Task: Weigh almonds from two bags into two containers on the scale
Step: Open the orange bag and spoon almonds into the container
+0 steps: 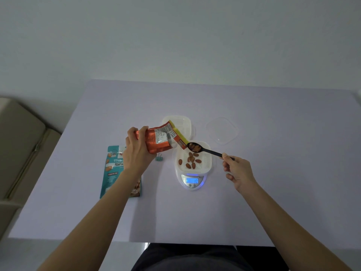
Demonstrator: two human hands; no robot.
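Head view looks down on a pale lilac bench with both bare forearms reaching in. The left hand is wrapped around the bottom end of an orange foil almond bag, fingers curled over its far side, holding it tipped sideways in the air with its torn open mouth pointing right, towards the scale. The right hand pinches the end of a black plastic spoon between thumb and forefinger, the other fingers loosely curled and holding nothing else. The spoon's bowl sits just at the bag's mouth, carrying a few brown almonds, and hangs over the far edge of a white ribbed plastic container.

That container rests on a white oval digital scale, whose blue-lit display reads 10. Inside it lie loose brown almonds, scattered on the floor of the container. A second white plastic container stands on the bench just behind the scale, partly hidden by the tilted bag. A clear plastic lid lies flat to the right of it, apart from the scale.

A teal roasted-almond pouch lies flat on the bench under the left forearm. A small teal binder clip sits between that pouch and the scale.
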